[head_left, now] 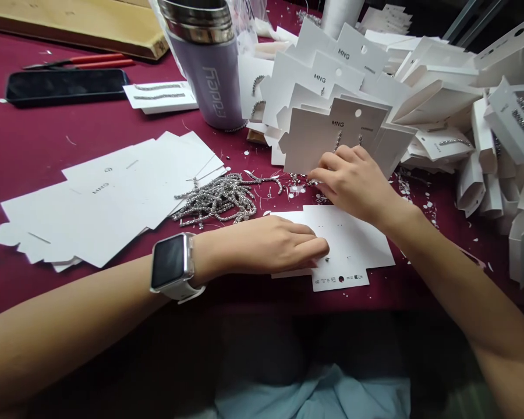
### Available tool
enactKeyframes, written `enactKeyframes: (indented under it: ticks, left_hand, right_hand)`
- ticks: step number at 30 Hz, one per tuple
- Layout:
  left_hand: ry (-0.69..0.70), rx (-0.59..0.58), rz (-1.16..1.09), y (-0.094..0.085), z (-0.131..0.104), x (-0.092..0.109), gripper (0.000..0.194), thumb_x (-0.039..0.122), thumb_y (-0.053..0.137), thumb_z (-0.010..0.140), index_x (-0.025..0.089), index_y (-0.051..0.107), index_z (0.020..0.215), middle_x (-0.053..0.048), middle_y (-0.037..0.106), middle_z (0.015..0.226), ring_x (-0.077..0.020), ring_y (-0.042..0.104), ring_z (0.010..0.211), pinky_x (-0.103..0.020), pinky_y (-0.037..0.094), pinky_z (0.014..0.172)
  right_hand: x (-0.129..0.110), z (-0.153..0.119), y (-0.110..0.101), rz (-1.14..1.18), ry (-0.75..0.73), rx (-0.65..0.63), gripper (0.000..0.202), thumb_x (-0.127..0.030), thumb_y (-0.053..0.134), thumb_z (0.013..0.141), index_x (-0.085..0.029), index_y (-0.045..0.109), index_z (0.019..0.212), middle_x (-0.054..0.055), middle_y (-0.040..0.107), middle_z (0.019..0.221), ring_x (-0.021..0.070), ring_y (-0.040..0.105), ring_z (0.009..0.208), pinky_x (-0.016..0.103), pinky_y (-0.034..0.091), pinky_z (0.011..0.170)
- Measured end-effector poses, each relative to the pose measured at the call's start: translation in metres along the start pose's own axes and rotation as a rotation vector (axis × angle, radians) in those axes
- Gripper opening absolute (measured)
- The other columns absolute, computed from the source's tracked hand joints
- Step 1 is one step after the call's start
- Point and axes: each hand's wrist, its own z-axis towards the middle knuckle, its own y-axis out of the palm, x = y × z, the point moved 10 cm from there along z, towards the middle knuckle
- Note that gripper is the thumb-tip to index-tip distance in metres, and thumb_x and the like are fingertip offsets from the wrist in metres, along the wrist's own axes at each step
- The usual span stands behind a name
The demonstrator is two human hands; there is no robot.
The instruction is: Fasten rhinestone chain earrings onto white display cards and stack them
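Note:
A white earring card [353, 235] lies flat in front of me, its small punched holes showing and a tiny metal post near my left fingertips. My left hand [283, 244] rests over the card's left side, fingers pressed together and bent onto it; the thumb is hidden. Just beyond the card, my right hand [353, 180] is closed in a pinch over small loose metal bits [299, 179]; what its fingertips hold, if anything, is hidden. To the left lies a tangled heap of silver rhinestone chains [222, 198]. Printed cards with chain earrings [336, 131] stand behind my right hand.
Flat white cards [113, 198] are stacked on the left. A lilac tumbler [213, 81] stands at the back beside a phone [65, 87], red-handled pliers [100, 60] and a card with two chains [161, 96]. Folded card boxes [445, 105] crowd the right.

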Motion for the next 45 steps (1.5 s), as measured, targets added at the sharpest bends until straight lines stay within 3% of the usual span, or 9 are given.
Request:
enactKeyframes:
  ticks: [8, 16, 23, 26, 30, 34, 37, 41, 45]
  left_hand:
    - [0.077, 0.017, 0.127, 0.001, -0.001, 0.007, 0.028, 0.027, 0.031, 0.094, 0.015, 0.053, 0.106, -0.008, 0.065, 0.095, -0.0140, 0.059, 0.087, -0.024, 0.047, 0.076]
    - [0.171, 0.047, 0.266, 0.003, -0.002, 0.022, 0.032, 0.030, 0.030, 0.094, 0.025, 0.049, 0.119, -0.004, 0.061, 0.106, -0.0156, 0.056, 0.090, -0.028, 0.045, 0.076]
    - [0.145, 0.060, 0.262, 0.010, 0.000, 0.026, 0.042, 0.045, 0.030, 0.091, 0.025, 0.047, 0.124, -0.007, 0.056, 0.118, -0.0194, 0.052, 0.094, -0.032, 0.041, 0.079]
    - [0.136, 0.048, 0.230, 0.011, 0.000, 0.024, 0.044, 0.047, 0.030, 0.090, 0.023, 0.049, 0.123, -0.008, 0.052, 0.126, -0.0202, 0.051, 0.096, -0.033, 0.040, 0.081]
    - [0.126, 0.064, 0.193, 0.009, 0.001, 0.023, 0.046, 0.050, 0.029, 0.089, 0.024, 0.050, 0.121, -0.007, 0.053, 0.124, -0.0217, 0.051, 0.096, -0.035, 0.039, 0.081]
    - [0.110, 0.083, 0.203, 0.010, 0.002, 0.025, 0.050, 0.053, 0.028, 0.088, 0.022, 0.050, 0.122, -0.008, 0.055, 0.120, -0.0226, 0.051, 0.093, -0.035, 0.040, 0.078]
    - [0.099, 0.101, 0.219, 0.010, 0.003, 0.027, 0.055, 0.056, 0.027, 0.087, 0.021, 0.047, 0.124, -0.009, 0.056, 0.119, -0.0227, 0.052, 0.091, -0.036, 0.040, 0.078]
    - [0.101, 0.096, 0.228, 0.011, 0.003, 0.028, 0.054, 0.056, 0.028, 0.087, 0.022, 0.046, 0.125, -0.009, 0.053, 0.124, -0.0223, 0.051, 0.094, -0.035, 0.039, 0.080]
    - [0.110, 0.090, 0.234, 0.012, 0.002, 0.026, 0.054, 0.054, 0.029, 0.088, 0.021, 0.044, 0.128, -0.009, 0.052, 0.126, -0.0221, 0.051, 0.096, -0.035, 0.038, 0.082]
  right_hand:
    - [-0.003, -0.003, 0.010, -0.061, -0.044, 0.075, 0.027, -0.012, 0.037, 0.087, -0.022, 0.062, 0.087, 0.005, 0.059, 0.087, 0.0218, 0.051, 0.088, 0.041, 0.040, 0.080]
    - [0.001, -0.004, 0.015, 0.043, 0.014, 0.053, 0.027, -0.018, 0.034, 0.090, -0.019, 0.061, 0.089, 0.008, 0.061, 0.095, 0.0235, 0.052, 0.089, 0.043, 0.040, 0.080]
    - [0.011, -0.006, -0.010, 0.360, 0.119, 0.169, 0.017, -0.018, 0.036, 0.089, -0.017, 0.053, 0.090, 0.005, 0.063, 0.082, 0.0156, 0.057, 0.075, 0.033, 0.047, 0.071]
    - [0.016, -0.017, -0.024, 0.580, 0.201, 0.176, 0.010, -0.018, 0.042, 0.088, -0.018, 0.050, 0.093, 0.002, 0.064, 0.080, 0.0110, 0.060, 0.069, 0.025, 0.049, 0.062]
    - [0.009, -0.049, -0.031, 0.757, 0.247, 0.110, 0.011, -0.018, 0.050, 0.084, -0.018, 0.052, 0.095, 0.001, 0.067, 0.085, 0.0109, 0.065, 0.082, 0.022, 0.052, 0.074]
    - [0.003, -0.090, -0.022, 0.785, 0.305, 0.009, 0.012, -0.021, 0.054, 0.082, -0.020, 0.057, 0.093, 0.001, 0.068, 0.091, 0.0119, 0.066, 0.084, 0.022, 0.053, 0.075]
    - [0.002, -0.109, -0.023, 0.772, 0.306, 0.062, 0.006, -0.019, 0.057, 0.080, -0.022, 0.060, 0.085, 0.000, 0.067, 0.082, 0.0121, 0.064, 0.078, 0.024, 0.052, 0.072]
    - [0.002, -0.119, -0.015, 0.907, 0.377, 0.134, 0.005, -0.016, 0.060, 0.077, -0.020, 0.061, 0.076, 0.000, 0.058, 0.075, 0.0101, 0.058, 0.071, 0.021, 0.051, 0.063]
    - [0.000, -0.119, -0.001, 1.004, 0.446, 0.097, 0.010, -0.011, 0.058, 0.076, -0.020, 0.062, 0.073, 0.000, 0.054, 0.077, 0.0083, 0.056, 0.071, 0.018, 0.050, 0.062]
